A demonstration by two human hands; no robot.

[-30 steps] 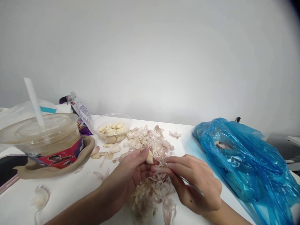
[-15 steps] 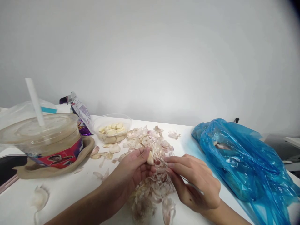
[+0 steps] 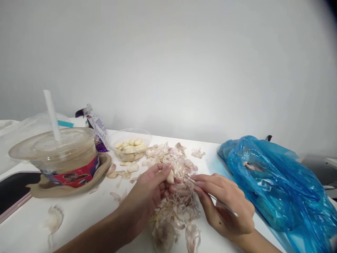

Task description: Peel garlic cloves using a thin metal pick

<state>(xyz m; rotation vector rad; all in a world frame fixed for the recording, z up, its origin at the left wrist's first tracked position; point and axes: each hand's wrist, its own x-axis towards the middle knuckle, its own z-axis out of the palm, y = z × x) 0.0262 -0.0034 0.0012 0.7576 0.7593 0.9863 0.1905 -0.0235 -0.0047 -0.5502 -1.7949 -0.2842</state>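
My left hand (image 3: pixel 151 191) pinches a pale garlic clove (image 3: pixel 170 176) between thumb and fingertips, above a heap of papery garlic skins (image 3: pixel 177 207). My right hand (image 3: pixel 225 207) is closed round thin metal tweezers (image 3: pixel 200 188), whose tips point left and sit just right of the clove. Behind the heap stands a clear plastic bowl (image 3: pixel 131 138) with several peeled cloves in it.
A lidded drink cup with a white straw (image 3: pixel 61 154) stands at the left on a brown paper holder. A dark phone (image 3: pixel 13 189) lies at the left edge. A snack packet (image 3: pixel 96 126) leans behind the bowl. A crumpled blue plastic bag (image 3: pixel 273 182) fills the right side of the white table (image 3: pixel 79 214).
The view has shifted slightly, so everything sits a little further right. My right hand has drawn the tweezers a short way back from the clove; my left hand keeps its hold.
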